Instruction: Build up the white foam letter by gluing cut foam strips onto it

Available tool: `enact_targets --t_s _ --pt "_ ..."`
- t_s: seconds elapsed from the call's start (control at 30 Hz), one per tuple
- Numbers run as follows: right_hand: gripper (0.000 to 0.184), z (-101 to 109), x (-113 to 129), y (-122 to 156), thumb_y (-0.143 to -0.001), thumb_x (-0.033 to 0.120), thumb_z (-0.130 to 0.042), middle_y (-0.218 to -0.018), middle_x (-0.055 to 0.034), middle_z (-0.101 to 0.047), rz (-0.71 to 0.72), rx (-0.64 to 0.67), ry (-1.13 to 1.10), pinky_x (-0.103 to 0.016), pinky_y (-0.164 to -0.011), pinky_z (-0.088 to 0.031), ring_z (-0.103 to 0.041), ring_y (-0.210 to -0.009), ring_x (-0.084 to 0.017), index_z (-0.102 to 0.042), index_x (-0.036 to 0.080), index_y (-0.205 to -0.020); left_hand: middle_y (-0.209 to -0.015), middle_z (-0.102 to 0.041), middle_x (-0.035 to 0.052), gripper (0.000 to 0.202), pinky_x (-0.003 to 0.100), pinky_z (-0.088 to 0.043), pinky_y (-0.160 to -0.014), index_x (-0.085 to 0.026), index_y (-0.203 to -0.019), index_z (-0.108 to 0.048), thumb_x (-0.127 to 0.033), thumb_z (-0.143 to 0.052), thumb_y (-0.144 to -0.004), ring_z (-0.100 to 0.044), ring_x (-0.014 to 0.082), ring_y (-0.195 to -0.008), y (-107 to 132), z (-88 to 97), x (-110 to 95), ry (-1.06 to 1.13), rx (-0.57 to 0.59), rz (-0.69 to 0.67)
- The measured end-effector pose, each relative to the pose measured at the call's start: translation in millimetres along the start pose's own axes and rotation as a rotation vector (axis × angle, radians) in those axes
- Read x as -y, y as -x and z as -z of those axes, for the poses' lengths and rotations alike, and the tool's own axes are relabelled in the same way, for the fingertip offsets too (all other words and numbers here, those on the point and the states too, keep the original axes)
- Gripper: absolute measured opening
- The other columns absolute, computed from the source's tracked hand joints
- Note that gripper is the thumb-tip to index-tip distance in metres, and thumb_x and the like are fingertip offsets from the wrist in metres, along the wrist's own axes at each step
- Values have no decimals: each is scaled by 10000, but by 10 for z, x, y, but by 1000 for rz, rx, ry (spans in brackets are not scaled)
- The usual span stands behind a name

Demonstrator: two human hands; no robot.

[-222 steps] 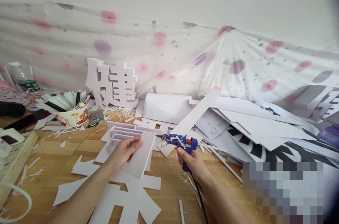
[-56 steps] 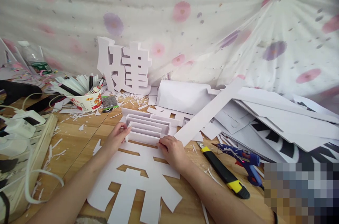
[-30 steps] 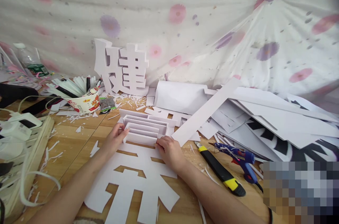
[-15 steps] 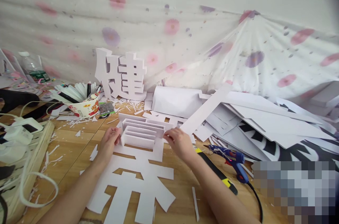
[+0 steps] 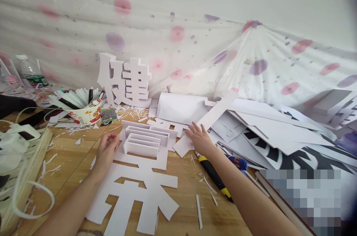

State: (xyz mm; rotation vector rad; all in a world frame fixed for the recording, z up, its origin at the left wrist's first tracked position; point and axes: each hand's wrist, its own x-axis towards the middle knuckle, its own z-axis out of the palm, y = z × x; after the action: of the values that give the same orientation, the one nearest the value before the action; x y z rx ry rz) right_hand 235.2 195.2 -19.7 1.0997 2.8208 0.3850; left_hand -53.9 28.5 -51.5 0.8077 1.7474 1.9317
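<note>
A white foam-board character [image 5: 145,176] lies flat on the wooden table in front of me. Several thin strips [image 5: 143,145] stand on edge in its upper part. My left hand [image 5: 107,150] is beside that part's left side, its fingers curled together; whatever may be in them is hidden. To the right, my right hand [image 5: 201,139] rests with spread fingers over a long white strip [image 5: 219,111]. The strip slants across the edge of the paper pile, and its lower end comes near the character.
A finished raised character [image 5: 124,80] stands at the back. A paper bowl [image 5: 86,115] of strips, a power strip [image 5: 30,180] with chargers and a cable lie left. On the right are a yellow-black cutter [image 5: 214,178], a partly covered blue glue gun [image 5: 237,161] and stacked white sheets [image 5: 267,124].
My right hand has left the character's right edge and moved onto the long strip, its fingers spreading. My left hand stays beside the character. The view has turned slightly right.
</note>
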Motion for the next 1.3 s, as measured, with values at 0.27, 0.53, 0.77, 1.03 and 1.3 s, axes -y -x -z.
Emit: enact_targets --t_s 0.27,0.53,0.77,1.03,1.3 --pt "593 196 54 100 -697 129 -546 -1180 -135 -490 172 -191 -23 -508 -1040 -98 -349 -1158 -276 -456 224 -1275 -499 -359 -83 314 228 -241 -429 -229 -718 -459 -502 -609 -679 -330 95 -433 28 5 -24 -48 -29 -51" --pt "591 800 388 276 -732 147 -529 -1017 -119 -502 388 -335 -43 -444 -938 -280 -399 -982 -263 -416 231 -1305 -526 -349 -50 313 255 -253 -481 -222 -642 -444 -462 -430 -843 -311 113 -490 64 23 -132 -37 -63 -151" --pt "423 1385 848 320 -741 102 -518 -887 -128 -576 331 -283 27 -363 -669 -397 -497 -829 -260 -543 161 -1159 -541 -380 -43 289 257 -270 -491 -223 -669 -453 -444 -418 -852 -334 119 -499 22 49 -96 -16 -82 -142" --pt "162 1761 1265 337 -575 76 -679 -810 -59 -573 447 76 222 -229 -431 -354 -508 -510 -96 -556 170 -625 -531 -391 -45 274 244 -284 -482 -213 -675 -478 -412 -417 -853 -348 112 -492 -22 70 -27 -5 -98 -127" --pt "209 1166 1344 165 -810 234 -564 -624 -15 -619 181 66 -71 -229 -425 -385 -632 -554 -178 -490 128 -975 -517 -385 -58 264 220 -290 -487 -206 -666 -456 -417 -456 -826 -348 94 -492 -40 75 -1 32 -64 -118"
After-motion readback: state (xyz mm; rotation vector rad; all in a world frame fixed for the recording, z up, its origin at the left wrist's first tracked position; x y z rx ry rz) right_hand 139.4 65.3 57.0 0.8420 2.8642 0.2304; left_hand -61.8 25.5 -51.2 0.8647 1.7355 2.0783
